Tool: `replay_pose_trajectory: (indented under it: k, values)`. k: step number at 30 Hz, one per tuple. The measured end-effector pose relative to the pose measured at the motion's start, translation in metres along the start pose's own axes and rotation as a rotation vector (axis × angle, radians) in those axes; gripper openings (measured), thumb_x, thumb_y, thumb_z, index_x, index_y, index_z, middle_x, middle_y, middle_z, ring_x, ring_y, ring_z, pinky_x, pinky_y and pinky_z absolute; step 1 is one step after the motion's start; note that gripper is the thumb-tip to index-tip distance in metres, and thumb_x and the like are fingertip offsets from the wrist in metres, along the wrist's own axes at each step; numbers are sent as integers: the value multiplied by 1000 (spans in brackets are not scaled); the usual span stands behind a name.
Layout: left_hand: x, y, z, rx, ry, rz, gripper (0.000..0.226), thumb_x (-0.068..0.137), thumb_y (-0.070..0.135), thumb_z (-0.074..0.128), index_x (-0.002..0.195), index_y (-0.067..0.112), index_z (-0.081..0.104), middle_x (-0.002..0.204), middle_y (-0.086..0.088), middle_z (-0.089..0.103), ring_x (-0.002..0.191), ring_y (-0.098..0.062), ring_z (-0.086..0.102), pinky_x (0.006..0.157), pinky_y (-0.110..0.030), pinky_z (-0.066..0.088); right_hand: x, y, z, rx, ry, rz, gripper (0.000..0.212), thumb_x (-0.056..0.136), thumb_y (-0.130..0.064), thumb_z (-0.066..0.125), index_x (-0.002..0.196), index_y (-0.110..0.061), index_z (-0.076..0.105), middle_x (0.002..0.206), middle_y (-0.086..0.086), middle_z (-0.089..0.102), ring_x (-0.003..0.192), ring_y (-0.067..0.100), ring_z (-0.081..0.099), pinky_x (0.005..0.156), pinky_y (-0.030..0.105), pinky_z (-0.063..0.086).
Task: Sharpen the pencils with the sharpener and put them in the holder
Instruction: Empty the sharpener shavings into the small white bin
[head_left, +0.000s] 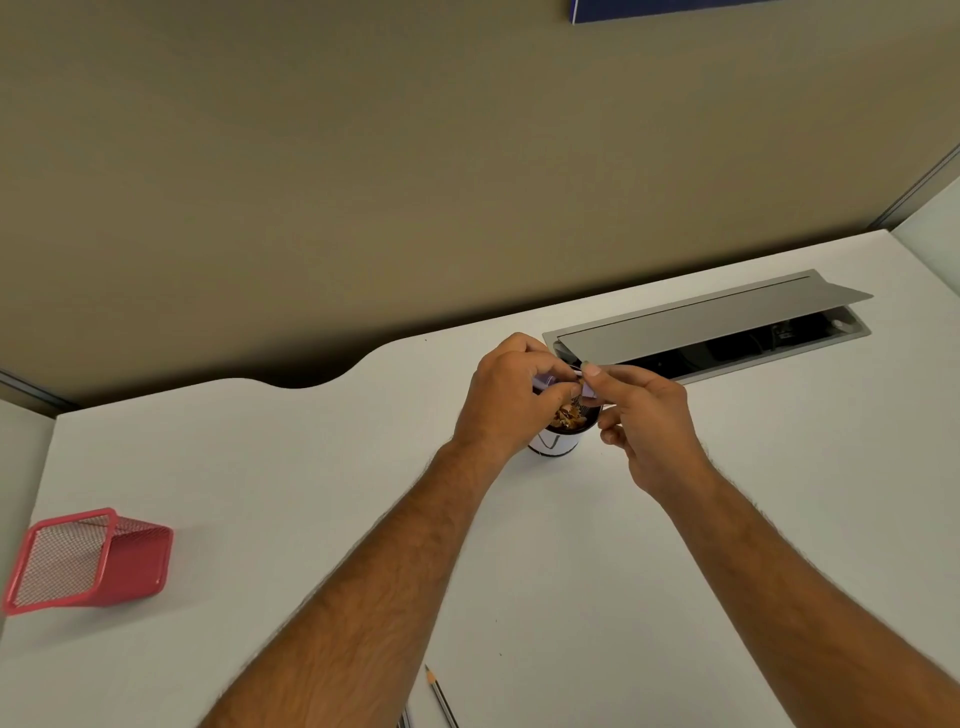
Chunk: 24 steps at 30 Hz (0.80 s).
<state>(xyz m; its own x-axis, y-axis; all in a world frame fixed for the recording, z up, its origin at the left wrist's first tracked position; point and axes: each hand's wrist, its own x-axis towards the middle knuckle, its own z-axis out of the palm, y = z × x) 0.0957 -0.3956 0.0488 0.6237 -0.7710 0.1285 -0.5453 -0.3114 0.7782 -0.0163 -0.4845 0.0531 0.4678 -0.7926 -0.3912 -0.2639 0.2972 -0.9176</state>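
Note:
Both hands meet above a small white cup (554, 445) that holds brown pencil shavings. My left hand (506, 400) grips a small purple sharpener (544, 383), mostly hidden by the fingers. My right hand (649, 415) pinches a thin pencil (576, 368) between thumb and fingers; only a short pale bit shows at the sharpener. A red mesh holder (93, 561) stands far to the left on the white desk (311, 467); nothing shows inside it. A sharpened grey pencil (441, 696) lies at the near edge, under my left forearm.
An open grey cable hatch (711, 325) with a raised lid is set into the desk just behind my hands. A beige partition wall (363, 182) closes off the back. Another pencil end (404, 719) peeks out at the bottom edge.

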Motion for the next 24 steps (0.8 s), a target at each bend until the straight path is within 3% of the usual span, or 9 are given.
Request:
replay_pose_trajectory:
  k: [24]
  values:
    - [5, -9, -8, -64, -137, -46, 10, 82, 18, 76, 92, 14, 76, 91, 6, 61, 76, -2, 53, 62, -10, 37, 9, 4, -7, -81, 12, -68, 22, 86, -27, 73, 102, -12, 74, 92, 14, 72, 58, 16, 51, 52, 28, 45]
